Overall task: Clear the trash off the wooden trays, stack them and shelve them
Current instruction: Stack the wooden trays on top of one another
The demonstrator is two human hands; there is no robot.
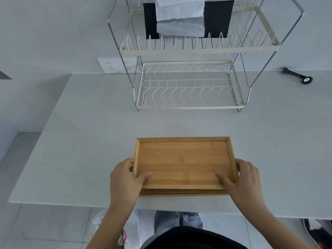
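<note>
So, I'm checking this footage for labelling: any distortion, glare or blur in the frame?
Head view: wide-angle bending bows the counter edges and splays the wire rack; lighting is soft and even, with faint shadows and no strong glare; the wooden trays and both hands, left and right, look sharp.

The light is bright, soft and even. The pale grey table (89, 141) has only faint shadows. Straight lines bend near the edges. The picture looks a little soft, with no glare.
</note>
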